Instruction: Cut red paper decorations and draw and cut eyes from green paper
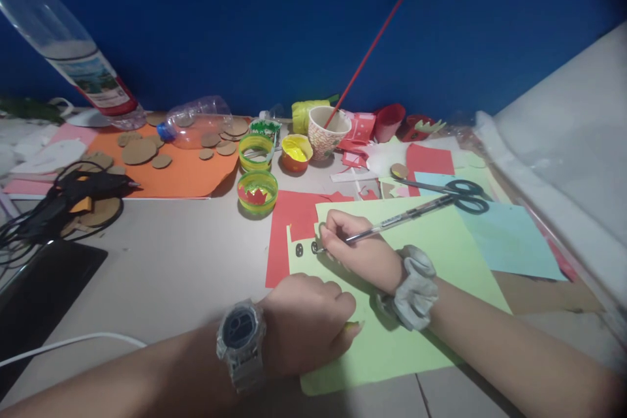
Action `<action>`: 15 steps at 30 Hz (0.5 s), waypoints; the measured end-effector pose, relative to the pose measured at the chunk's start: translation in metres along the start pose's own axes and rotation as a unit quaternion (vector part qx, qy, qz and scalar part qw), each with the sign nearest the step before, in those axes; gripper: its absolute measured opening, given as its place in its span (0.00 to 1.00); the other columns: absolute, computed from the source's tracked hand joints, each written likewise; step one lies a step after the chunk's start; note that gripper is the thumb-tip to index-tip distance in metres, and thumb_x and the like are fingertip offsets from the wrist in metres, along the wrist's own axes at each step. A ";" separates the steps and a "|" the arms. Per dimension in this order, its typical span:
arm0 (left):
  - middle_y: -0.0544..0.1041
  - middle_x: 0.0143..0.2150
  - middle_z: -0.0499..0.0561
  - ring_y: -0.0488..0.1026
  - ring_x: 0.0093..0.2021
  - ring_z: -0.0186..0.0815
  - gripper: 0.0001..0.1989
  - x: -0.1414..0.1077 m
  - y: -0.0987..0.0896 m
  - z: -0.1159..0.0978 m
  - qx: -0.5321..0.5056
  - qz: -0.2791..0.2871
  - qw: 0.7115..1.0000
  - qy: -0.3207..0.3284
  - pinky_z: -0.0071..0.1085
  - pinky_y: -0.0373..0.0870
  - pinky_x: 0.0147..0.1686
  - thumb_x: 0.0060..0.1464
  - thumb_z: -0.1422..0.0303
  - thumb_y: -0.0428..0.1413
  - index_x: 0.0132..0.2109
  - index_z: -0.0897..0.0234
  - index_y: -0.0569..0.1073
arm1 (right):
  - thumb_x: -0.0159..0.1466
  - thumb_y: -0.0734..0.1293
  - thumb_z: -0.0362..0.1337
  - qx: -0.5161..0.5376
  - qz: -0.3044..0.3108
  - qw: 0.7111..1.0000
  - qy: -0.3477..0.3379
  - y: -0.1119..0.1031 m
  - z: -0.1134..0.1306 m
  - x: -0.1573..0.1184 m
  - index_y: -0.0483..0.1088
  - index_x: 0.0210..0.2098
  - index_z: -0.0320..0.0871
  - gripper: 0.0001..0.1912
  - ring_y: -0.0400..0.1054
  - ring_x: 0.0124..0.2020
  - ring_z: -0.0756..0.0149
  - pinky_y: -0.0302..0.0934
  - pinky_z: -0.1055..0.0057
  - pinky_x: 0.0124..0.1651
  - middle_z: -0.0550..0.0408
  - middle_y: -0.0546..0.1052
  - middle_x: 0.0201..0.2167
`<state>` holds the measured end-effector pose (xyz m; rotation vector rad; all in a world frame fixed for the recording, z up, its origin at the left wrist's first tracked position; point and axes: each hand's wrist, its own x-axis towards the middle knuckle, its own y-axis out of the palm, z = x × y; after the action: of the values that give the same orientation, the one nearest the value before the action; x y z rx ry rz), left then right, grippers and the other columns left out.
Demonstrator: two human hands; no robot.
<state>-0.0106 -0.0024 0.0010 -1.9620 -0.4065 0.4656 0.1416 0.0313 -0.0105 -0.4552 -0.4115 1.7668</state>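
A black pen (401, 217) is held in my right hand (360, 248), its tip at the second of two small black ovals (299, 250) drawn near the left edge of a light green sheet (392, 346). My left hand (308, 313) rests on the sheet's lower left part, fingers curled, with a small yellowish thing (350, 326) showing between them; what it is I cannot make out. Red paper (278, 261) lies under the green sheet's upper left edge.
Scissors (441, 188) lie on blue paper (519, 241) at the right. Behind are a paper cup (326, 137) with a red stick, green-yellow rings (257, 194) and a plastic bottle (200, 123). A glue gun (83, 189), cardboard discs (140, 151) and a tall bottle (93, 78) stand left.
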 end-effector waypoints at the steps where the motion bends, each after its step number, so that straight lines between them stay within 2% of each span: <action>1: 0.72 0.29 0.48 0.69 0.27 0.37 0.13 0.000 0.000 0.000 -0.001 0.001 1.000 0.000 0.31 0.63 0.25 0.59 0.60 0.46 0.32 0.62 0.66 | 0.62 0.59 0.35 0.001 0.000 1.000 0.001 0.000 0.000 0.000 0.55 0.22 0.44 0.12 0.58 0.20 0.73 0.54 0.74 0.26 0.63 0.65 0.17; 8: 0.72 0.29 0.48 0.69 0.27 0.37 0.12 -0.002 0.003 0.002 0.013 -0.011 1.000 0.012 0.31 0.62 0.24 0.59 0.61 0.46 0.32 0.63 0.66 | 0.60 0.61 0.35 0.018 -0.012 1.000 -0.006 0.001 0.001 -0.002 0.56 0.21 0.44 0.12 0.57 0.21 0.73 0.53 0.74 0.25 0.62 0.65 0.18; 11: 0.72 0.30 0.48 0.69 0.27 0.37 0.12 -0.004 0.005 0.001 0.033 -0.014 0.999 0.032 0.31 0.61 0.24 0.60 0.61 0.46 0.33 0.63 0.66 | 0.60 0.62 0.36 0.140 -0.041 0.989 0.034 -0.002 -0.001 0.003 0.57 0.21 0.44 0.12 0.53 0.15 0.75 0.48 0.76 0.18 0.64 0.63 0.15; 13: 0.72 0.30 0.48 0.68 0.26 0.36 0.11 -0.004 0.006 0.000 0.051 -0.013 0.997 0.062 0.32 0.61 0.23 0.60 0.62 0.46 0.32 0.63 0.65 | 0.60 0.62 0.39 0.248 -0.086 0.963 0.069 -0.006 -0.003 0.009 0.56 0.22 0.45 0.13 0.49 0.12 0.77 0.41 0.77 0.14 0.65 0.61 0.13; 15: 0.71 0.29 0.48 0.67 0.25 0.35 0.11 -0.005 0.007 -0.001 0.063 -0.007 0.993 0.102 0.32 0.60 0.22 0.60 0.63 0.47 0.31 0.63 0.65 | 0.62 0.58 0.44 0.308 -0.127 0.939 0.080 -0.011 -0.005 0.015 0.55 0.24 0.45 0.14 0.47 0.11 0.76 0.39 0.77 0.13 0.65 0.60 0.14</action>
<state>-0.0138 -0.0080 -0.0042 -1.8620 -0.2534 0.2711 0.1505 0.0485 -0.0108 -0.0873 0.1998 1.4929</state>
